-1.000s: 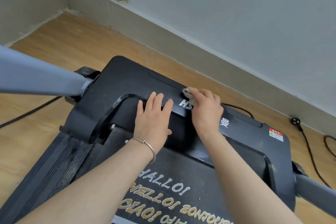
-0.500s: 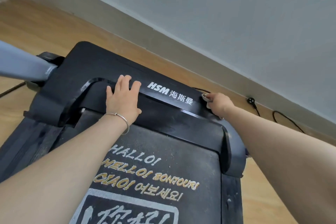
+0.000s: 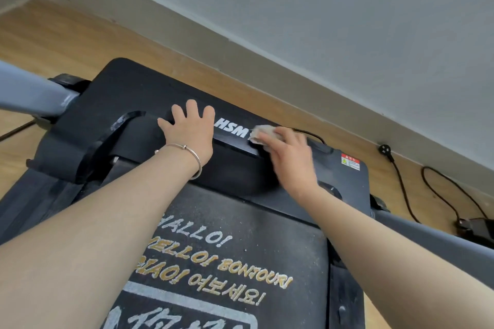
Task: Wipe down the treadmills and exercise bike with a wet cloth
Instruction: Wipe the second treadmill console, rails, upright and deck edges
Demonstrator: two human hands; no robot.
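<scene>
— Entry one, far left?
— We list a grey post of the treadmill, rising from its left corner above the wooden floor.
— Next along?
— Our left hand, flat on the black hood, fingers spread and straight, gripping nothing. There is a thin bracelet at the wrist. We take this hand as a brace.
— Then?
— White lettering on the hood's raised ridge, just right of that hand. Touching its right end is the cloth, pale and bunched, pressed onto the ridge.
— Held how?
— Our right hand lies over it, fingers curled round the wad. Only the cloth's left edge shows past the fingertips.
— Further right?
— A red-and-white sticker on the hood's right end, then a plug and cable loose on the floor by the wall.
— Which relation governs the coming stroke?
— The ridge's long axis runs from the left hand across toward the sticker, and the cloth sits between them on that line. Of our two hands, the right is the nearer and the only one on the cloth. We judge that a stroke leftward meets the lettering, then the left hand, which would have to lift. Rightward, the ridge looks free as far as the sticker.
— Nearest us?
— The printed belt, dusty-looking, which we judge not yet wiped. No exercise bike is in view.
</scene>
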